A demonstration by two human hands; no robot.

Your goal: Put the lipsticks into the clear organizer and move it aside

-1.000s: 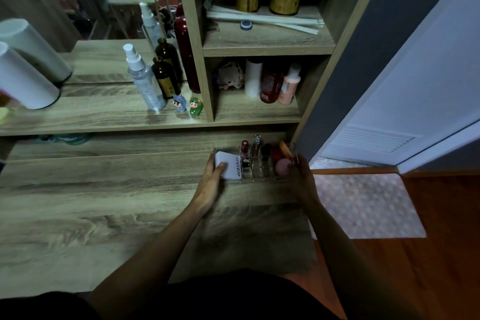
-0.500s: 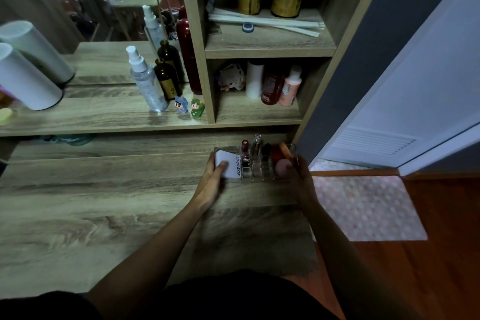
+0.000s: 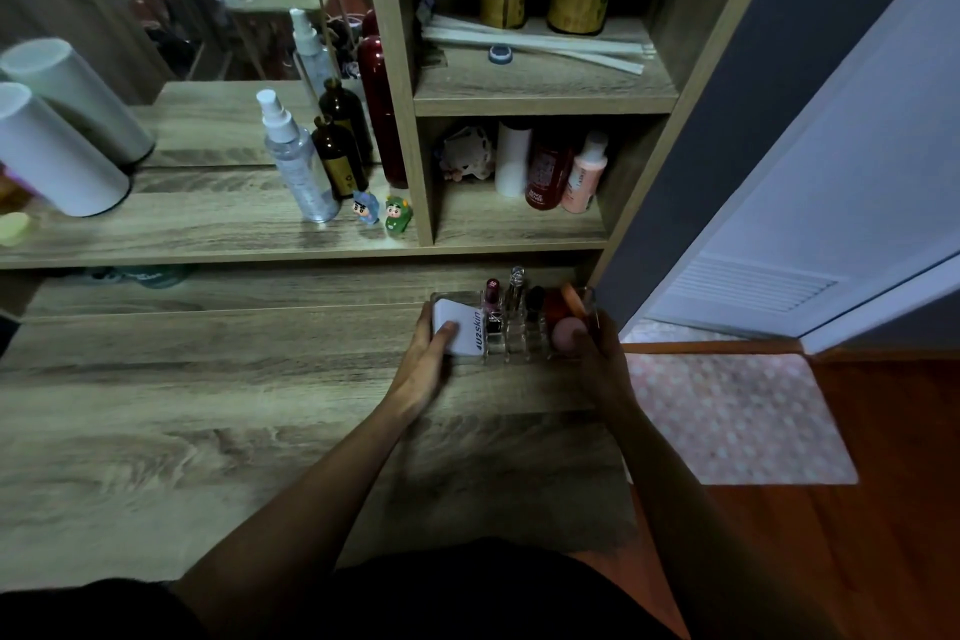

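The clear organizer [image 3: 514, 346] stands on the wooden desk [image 3: 208, 405] at its far right, just below the shelf unit. Upright in its slots are a pink-capped lipstick [image 3: 492, 299], a clear-topped lipstick [image 3: 516, 287] and a dark one [image 3: 535, 300]. A white box marked "4U2skin" [image 3: 465, 327] sits in its left end, and a pink sponge [image 3: 568, 332] in its right end. My left hand [image 3: 428, 359] grips the organizer's left end, thumb on the white box. My right hand [image 3: 602, 359] grips its right end.
A shelf unit [image 3: 519, 229] with bottles rises right behind the organizer. On the raised ledge to the left stand a spray bottle [image 3: 296, 161], brown bottles, two small figurines [image 3: 382, 213] and a white cylinder [image 3: 52, 156]. A pink mat [image 3: 727, 416] lies on the floor at right.
Almost nothing has changed. Both hands stay on the two ends of the organizer, which has not visibly shifted on the desk.
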